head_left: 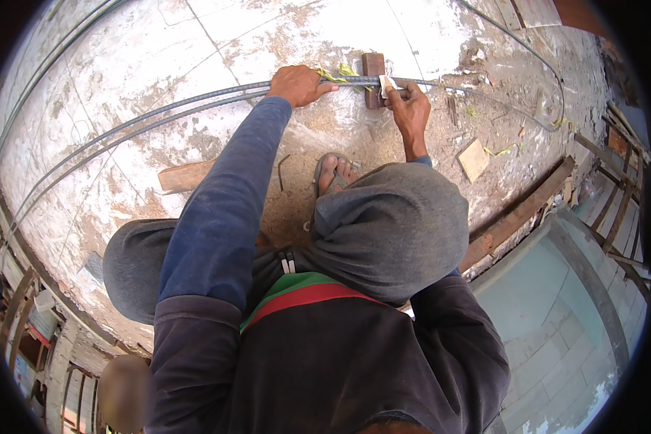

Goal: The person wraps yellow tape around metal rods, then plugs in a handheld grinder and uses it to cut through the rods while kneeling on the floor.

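Observation:
Two long ribbed steel bars (173, 105) run side by side across the floor, curving toward the lower left. My left hand (295, 85) is closed over them, its thumb pointing right along the bars. Just right of it, yellow-green strips (347, 70) lie against the bars. A brown wooden block (373, 65) sits crosswise at the bars, close to my right hand. Between its thumb and fingers, my right hand (411, 108) pinches a small whitish piece (388, 85) against the bars. Whether that piece is paper or cloth I cannot tell.
A wooden offcut (184, 176) and a flat tan square (474, 160) lie on the stained floor. A bent thin rod (563, 87) loops at the right. Along the lower right runs a long wooden beam (517, 213). My sandalled foot (333, 172) is below the block.

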{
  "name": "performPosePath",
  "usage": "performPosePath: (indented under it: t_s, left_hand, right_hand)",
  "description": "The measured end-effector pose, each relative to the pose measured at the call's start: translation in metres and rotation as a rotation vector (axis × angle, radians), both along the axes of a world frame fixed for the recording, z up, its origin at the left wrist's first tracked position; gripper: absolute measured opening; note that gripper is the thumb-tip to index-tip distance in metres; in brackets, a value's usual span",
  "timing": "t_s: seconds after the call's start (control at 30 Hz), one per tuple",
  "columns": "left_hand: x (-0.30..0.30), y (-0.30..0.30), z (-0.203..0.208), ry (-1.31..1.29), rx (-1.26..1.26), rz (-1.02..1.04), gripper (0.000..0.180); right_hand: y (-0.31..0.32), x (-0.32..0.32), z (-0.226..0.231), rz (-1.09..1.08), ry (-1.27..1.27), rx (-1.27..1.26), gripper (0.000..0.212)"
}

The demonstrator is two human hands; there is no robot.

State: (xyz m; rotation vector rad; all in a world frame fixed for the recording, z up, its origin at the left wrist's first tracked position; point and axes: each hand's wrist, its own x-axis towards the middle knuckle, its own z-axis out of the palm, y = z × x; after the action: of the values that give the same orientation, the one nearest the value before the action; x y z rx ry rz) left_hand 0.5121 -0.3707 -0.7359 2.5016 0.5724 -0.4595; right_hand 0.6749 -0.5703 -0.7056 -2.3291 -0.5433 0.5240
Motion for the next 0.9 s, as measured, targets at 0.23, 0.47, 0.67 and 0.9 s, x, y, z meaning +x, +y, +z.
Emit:
performPosePath:
  t_s: [0.23, 0.47, 0.67, 0.9]
  left_hand:
    - [0.001, -0.001, 0.001, -0.009, -0.011, 0.009, 0.079]
    - [0.001, -0.003, 0.000, -0.005, -0.005, 0.003, 0.076]
    - [-0.003, 0.000, 0.001, -0.020, -0.003, 0.004, 0.080]
    - [0.003, 0.000, 0.004, 0.035, -0.018, 0.006, 0.070]
  right_hand:
    - [-0.008, -0.003, -0.006, -0.006, -0.020, 0.018, 0.032]
    - [-0.009, -0.008, 0.001, -0.087, 0.030, 0.013, 0.033]
    - [-0.003, -0.012, 0.007, -0.136, 0.103, 0.145, 0.031]
    - [0.009, 0.003, -0.002, 0.015, -0.134, 0.003, 0.034]
